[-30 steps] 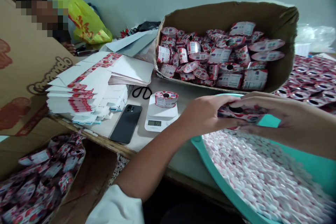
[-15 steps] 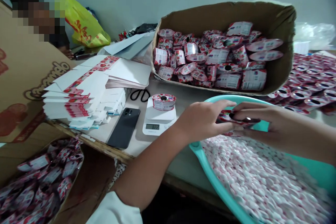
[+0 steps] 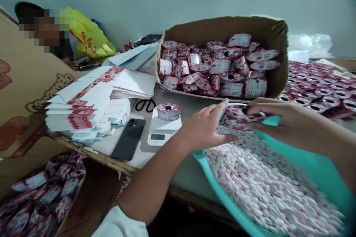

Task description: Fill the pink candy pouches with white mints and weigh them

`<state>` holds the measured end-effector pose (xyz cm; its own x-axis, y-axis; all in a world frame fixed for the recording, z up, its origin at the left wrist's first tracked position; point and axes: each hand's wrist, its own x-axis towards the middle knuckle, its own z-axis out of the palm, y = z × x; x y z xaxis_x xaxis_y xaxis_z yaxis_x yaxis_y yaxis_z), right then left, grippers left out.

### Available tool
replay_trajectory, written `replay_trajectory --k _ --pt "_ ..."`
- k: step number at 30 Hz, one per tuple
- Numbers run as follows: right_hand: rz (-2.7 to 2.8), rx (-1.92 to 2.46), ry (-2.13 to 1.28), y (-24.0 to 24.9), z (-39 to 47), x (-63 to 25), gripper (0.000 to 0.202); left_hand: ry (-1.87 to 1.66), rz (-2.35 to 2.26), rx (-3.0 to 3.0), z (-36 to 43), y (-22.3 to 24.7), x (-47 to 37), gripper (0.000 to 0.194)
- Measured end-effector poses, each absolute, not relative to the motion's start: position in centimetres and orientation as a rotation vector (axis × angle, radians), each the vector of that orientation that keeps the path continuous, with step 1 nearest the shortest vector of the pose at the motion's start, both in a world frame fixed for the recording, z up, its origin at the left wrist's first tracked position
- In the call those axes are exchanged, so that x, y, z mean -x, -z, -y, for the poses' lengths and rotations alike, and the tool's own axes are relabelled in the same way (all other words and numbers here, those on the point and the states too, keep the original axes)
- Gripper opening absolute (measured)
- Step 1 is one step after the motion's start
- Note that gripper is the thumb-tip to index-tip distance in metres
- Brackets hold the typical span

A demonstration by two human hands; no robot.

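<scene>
Over the near-left end of a turquoise tub (image 3: 207, 172), my right hand (image 3: 272, 116) grips a small red-and-pink printed candy box (image 3: 235, 117) with a dark round hole in its top. My left hand (image 3: 207, 126) is at the box's left end, thumb and fingers spread apart; whether a fingertip touches the box I cannot tell. Below both hands, wrapped white-and-pink candies (image 3: 267, 185) fill much of the tub. Left of the tub, a similar candy box (image 3: 168, 112) stands on a white digital scale (image 3: 162, 131).
Behind the tub, a cardboard carton (image 3: 258, 26) holds many candy boxes. More boxes stand in rows (image 3: 325, 89) at the right. A black phone (image 3: 128, 139), scissors (image 3: 145, 105) and flat cartons (image 3: 91, 96) lie left. Another person (image 3: 62, 50) is at the far left.
My left hand has opened from the candy box, its thumb dropping away. The box stays in my right hand, its printed side more visible. The view has shifted slightly.
</scene>
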<state>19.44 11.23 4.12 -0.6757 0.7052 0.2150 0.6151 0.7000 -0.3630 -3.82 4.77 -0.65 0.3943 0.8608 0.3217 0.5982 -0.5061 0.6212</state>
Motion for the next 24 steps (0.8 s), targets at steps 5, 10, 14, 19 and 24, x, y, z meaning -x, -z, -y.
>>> replay_trajectory --k 5,10,14,19,24 --pt "2.33 0.881 -0.573 -2.4 -10.0 -17.9 0.048 -0.975 -1.26 -2.128 -4.6 0.3 4.1 0.065" --pt "1.919 0.844 -0.813 0.5 -10.8 -16.7 0.084 -1.218 -1.531 -2.101 -5.1 -0.1 5.6 0.051" --pt "2.208 1.02 -0.881 2.0 -9.9 -16.0 0.045 -1.576 -1.88 -1.973 -5.9 -0.4 10.1 0.046" --pt "2.801 0.725 -0.926 1.1 -6.7 -14.1 0.034 -1.743 -2.381 -1.681 -6.6 0.5 16.6 0.046" --pt "2.868 0.576 -1.007 0.0 -6.3 -13.3 0.013 -1.635 -2.53 -1.573 -7.0 2.4 19.0 0.042"
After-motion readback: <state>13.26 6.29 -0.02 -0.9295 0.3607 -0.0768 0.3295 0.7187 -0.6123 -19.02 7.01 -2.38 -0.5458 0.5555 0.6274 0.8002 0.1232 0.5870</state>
